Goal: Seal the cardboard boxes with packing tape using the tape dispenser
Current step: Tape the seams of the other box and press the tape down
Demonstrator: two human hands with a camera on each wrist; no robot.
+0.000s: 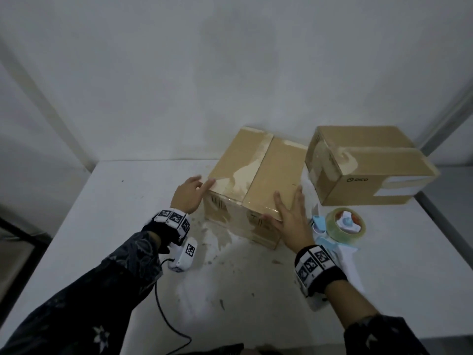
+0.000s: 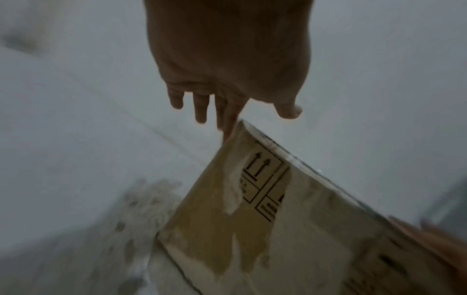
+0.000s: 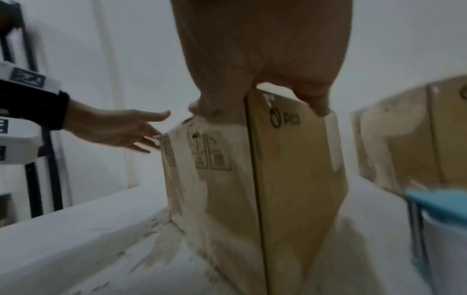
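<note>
Two spread hands on the near cardboard box, tape dispenser lying beside it.

The right hand (image 1: pixel 290 215) lies flat with fingers spread on the near right corner of the near box (image 1: pixel 256 175), thumb down over its front face. The left hand (image 1: pixel 188 194) reaches in from the left with straight, slightly parted fingers; its fingertips (image 2: pixel 228 127) touch the box's near left top corner. The box stands on the white tabletop (image 1: pixel 102 226), its centre seam covered with clear tape. The blue tape dispenser (image 1: pixel 340 228), loaded with a clear roll, lies on the tabletop just right of the right hand. A second box (image 1: pixel 368 162), also taped, sits behind the dispenser near the wall.
</note>
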